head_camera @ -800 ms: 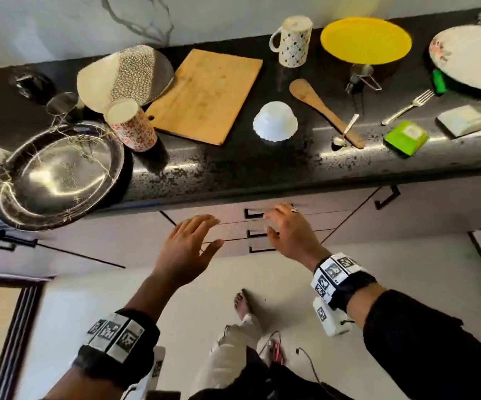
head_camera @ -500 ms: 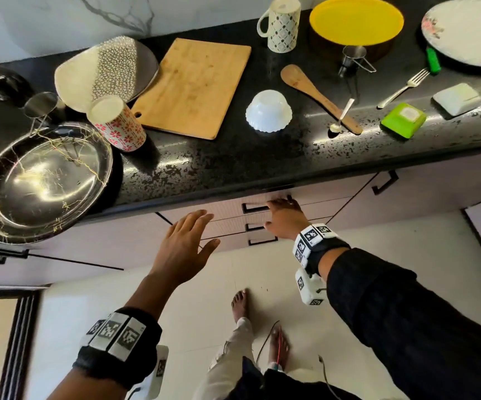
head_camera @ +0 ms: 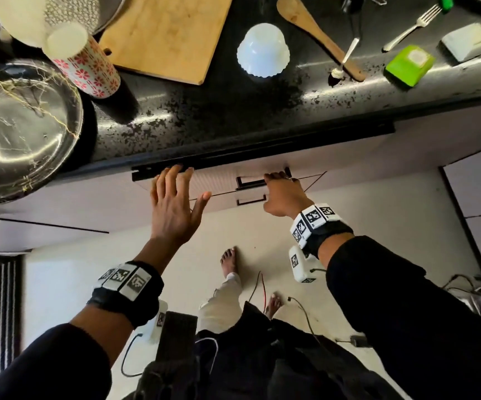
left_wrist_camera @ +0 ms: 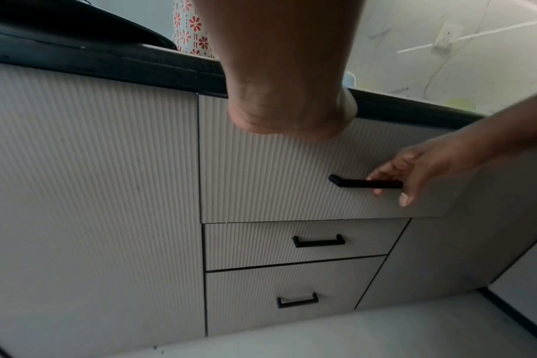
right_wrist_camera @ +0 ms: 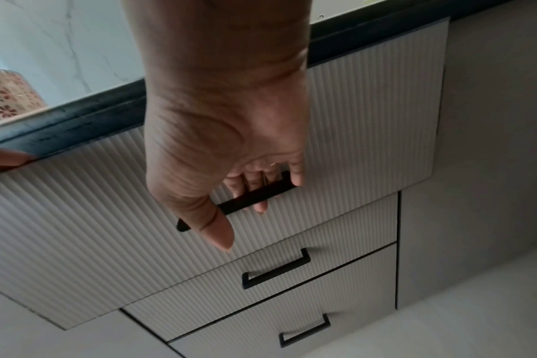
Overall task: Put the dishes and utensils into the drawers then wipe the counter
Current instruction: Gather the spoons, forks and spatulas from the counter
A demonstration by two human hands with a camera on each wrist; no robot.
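My right hand (head_camera: pixel 277 181) grips the black handle (head_camera: pixel 249 181) of the top drawer (head_camera: pixel 219 180), fingers curled over the bar from above. The right wrist view shows those fingers (right_wrist_camera: pixel 261 179) wrapped round the handle (right_wrist_camera: pixel 248 199). The ribbed drawer front (left_wrist_camera: pixel 276 174) stands a little out from the two drawers below. My left hand (head_camera: pixel 175 183) is spread flat, its fingertips touching the drawer's top edge. On the black counter (head_camera: pixel 204 116) lie an upturned white bowl (head_camera: pixel 262 50), a wooden spatula (head_camera: pixel 314 36), a spoon (head_camera: pixel 346 57) and a fork (head_camera: pixel 412 27).
A wooden cutting board (head_camera: pixel 167 33), a floral cup (head_camera: pixel 86 62) and a steel plate (head_camera: pixel 17 131) sit at the counter's left. A green sponge (head_camera: pixel 409 64) and a white block (head_camera: pixel 464 41) lie at the right. My feet and loose cables are on the floor below.
My right hand reached the top drawer's handle and gripped it, and the drawer front has come out slightly. My left hand rose to the drawer's top edge.
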